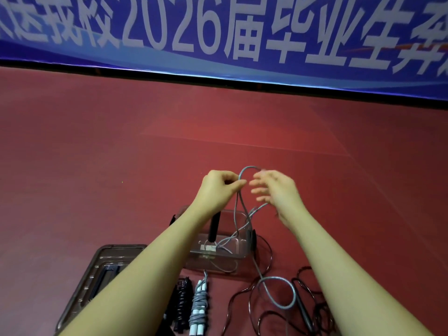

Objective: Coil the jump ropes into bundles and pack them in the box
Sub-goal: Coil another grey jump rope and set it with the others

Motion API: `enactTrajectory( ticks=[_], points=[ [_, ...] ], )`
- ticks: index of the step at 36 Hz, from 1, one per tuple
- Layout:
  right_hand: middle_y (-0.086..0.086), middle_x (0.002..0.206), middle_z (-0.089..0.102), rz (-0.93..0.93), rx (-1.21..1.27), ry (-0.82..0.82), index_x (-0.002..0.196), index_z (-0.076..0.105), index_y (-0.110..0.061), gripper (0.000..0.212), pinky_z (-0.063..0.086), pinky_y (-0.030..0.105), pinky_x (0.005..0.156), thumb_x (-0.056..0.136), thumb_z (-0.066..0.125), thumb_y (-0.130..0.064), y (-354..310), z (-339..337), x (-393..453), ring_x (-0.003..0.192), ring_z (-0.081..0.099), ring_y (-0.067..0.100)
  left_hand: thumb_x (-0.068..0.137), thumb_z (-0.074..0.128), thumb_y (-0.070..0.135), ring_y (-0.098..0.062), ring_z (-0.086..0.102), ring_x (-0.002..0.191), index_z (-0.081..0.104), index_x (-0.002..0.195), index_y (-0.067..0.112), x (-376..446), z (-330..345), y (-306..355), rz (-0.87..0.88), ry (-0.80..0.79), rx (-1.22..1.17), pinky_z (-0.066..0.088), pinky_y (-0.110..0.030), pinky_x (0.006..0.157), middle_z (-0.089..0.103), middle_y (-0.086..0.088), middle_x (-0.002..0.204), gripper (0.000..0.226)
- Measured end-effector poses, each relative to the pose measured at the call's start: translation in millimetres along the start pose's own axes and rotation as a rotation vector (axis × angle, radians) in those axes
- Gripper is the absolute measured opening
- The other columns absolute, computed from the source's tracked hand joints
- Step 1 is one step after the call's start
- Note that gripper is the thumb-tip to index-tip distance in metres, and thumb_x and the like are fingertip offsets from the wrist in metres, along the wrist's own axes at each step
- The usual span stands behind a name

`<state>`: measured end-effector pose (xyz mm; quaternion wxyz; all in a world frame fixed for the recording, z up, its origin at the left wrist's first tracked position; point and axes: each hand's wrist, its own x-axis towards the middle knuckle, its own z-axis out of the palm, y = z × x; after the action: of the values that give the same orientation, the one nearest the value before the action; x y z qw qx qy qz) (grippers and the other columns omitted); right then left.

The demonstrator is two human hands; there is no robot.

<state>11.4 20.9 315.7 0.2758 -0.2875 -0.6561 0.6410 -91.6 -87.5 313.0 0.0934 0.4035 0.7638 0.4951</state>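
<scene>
My left hand (219, 190) pinches a grey jump rope (243, 209) near the top of a raised loop. My right hand (274, 190) is beside it with fingers spread and blurred, and the rope runs past its palm. The grey rope hangs down over a clear plastic box (238, 257) and ends in a loop on the floor (277, 293). A black handle (214, 226) dangles below my left hand above the box. Two coiled bundles lie on the floor in front: one grey with white handles (200, 309), one black (182, 304).
The box's clear lid (97, 270) lies on the red floor at the left. A loose thin black rope (312, 304) is tangled on the floor at the right. A blue banner with white characters (218, 32) hangs across the back.
</scene>
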Motion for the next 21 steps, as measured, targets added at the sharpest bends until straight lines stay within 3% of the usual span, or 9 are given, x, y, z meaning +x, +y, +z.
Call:
enactTrajectory(
  ticks=[2, 5, 7, 10, 15, 17, 19, 21],
  points=[
    [0.006, 0.081, 0.064, 0.012, -0.308, -0.207, 0.084, 0.062, -0.014, 0.011, 0.047, 0.024, 0.061, 0.091, 0.056, -0.009, 7, -1, -3, 0.068, 0.058, 0.015, 0.085, 0.068, 0.022, 0.000, 0.040, 0.047, 0.065, 0.067, 0.017, 3, -1, 3, -0.012, 0.063, -0.048, 0.036, -0.022, 0.055, 0.051, 0.013, 0.048, 0.020],
    [0.009, 0.081, 0.065, 0.047, -0.469, -0.443, 0.091, 0.065, -0.007, 0.008, 0.050, 0.032, 0.069, 0.089, 0.058, -0.005, 15, 2, -11, 0.072, 0.062, 0.019, 0.086, 0.068, 0.021, -0.007, 0.040, 0.050, 0.067, 0.067, 0.015, 5, -3, 7, -0.035, 0.140, -0.109, 0.036, -0.025, 0.057, 0.052, 0.008, 0.051, 0.020],
    [0.009, 0.077, 0.065, 0.011, -0.430, -0.395, 0.092, 0.064, -0.004, 0.013, 0.048, 0.030, 0.064, 0.090, 0.053, 0.001, 14, 4, -13, 0.066, 0.062, 0.020, 0.089, 0.063, 0.023, -0.010, 0.040, 0.052, 0.068, 0.071, 0.012, 6, -5, 8, -0.045, 0.159, -0.138, 0.035, -0.026, 0.057, 0.054, 0.005, 0.054, 0.022],
    [0.007, 0.076, 0.064, -0.039, -0.297, -0.211, 0.083, 0.061, -0.014, 0.024, 0.050, 0.029, 0.064, 0.093, 0.047, 0.003, 8, 6, -11, 0.065, 0.062, 0.018, 0.094, 0.051, 0.014, -0.012, 0.045, 0.054, 0.070, 0.089, 0.012, 9, -4, 5, -0.101, 0.114, -0.182, 0.038, -0.025, 0.058, 0.060, 0.003, 0.068, 0.020],
    [0.006, 0.080, 0.067, -0.101, 0.012, 0.011, 0.086, 0.061, -0.016, 0.023, 0.057, 0.027, 0.066, 0.095, 0.047, 0.001, -2, 7, -7, 0.074, 0.068, 0.014, 0.088, 0.052, 0.005, -0.006, 0.051, 0.065, 0.064, 0.110, 0.009, 0, 1, 1, -0.171, -0.229, -0.035, 0.043, -0.017, 0.062, 0.059, 0.004, 0.080, 0.026],
    [0.009, 0.082, 0.067, -0.099, 0.169, 0.066, 0.086, 0.060, -0.014, 0.022, 0.058, 0.030, 0.069, 0.095, 0.046, 0.000, -7, 8, -6, 0.077, 0.069, 0.018, 0.086, 0.058, 0.009, -0.005, 0.052, 0.066, 0.066, 0.104, 0.012, -5, 4, -2, -0.123, -0.322, 0.049, 0.043, -0.015, 0.063, 0.061, 0.003, 0.082, 0.019],
    [0.010, 0.084, 0.066, -0.103, 0.309, 0.101, 0.086, 0.058, -0.013, 0.021, 0.058, 0.032, 0.070, 0.096, 0.045, 0.000, -10, 7, -5, 0.079, 0.069, 0.021, 0.088, 0.062, 0.017, -0.004, 0.050, 0.059, 0.067, 0.085, 0.017, -5, 6, -5, -0.081, -0.312, 0.101, 0.043, -0.021, 0.062, 0.061, 0.003, 0.072, 0.006],
    [0.012, 0.086, 0.065, -0.119, 0.403, 0.132, 0.088, 0.057, -0.012, 0.019, 0.059, 0.033, 0.072, 0.097, 0.044, 0.000, -12, 6, -4, 0.081, 0.069, 0.022, 0.090, 0.062, 0.024, 0.001, 0.045, 0.046, 0.063, 0.068, 0.020, -3, 5, -8, -0.069, -0.230, 0.124, 0.040, -0.019, 0.053, 0.056, 0.006, 0.058, 0.023]
  ],
)
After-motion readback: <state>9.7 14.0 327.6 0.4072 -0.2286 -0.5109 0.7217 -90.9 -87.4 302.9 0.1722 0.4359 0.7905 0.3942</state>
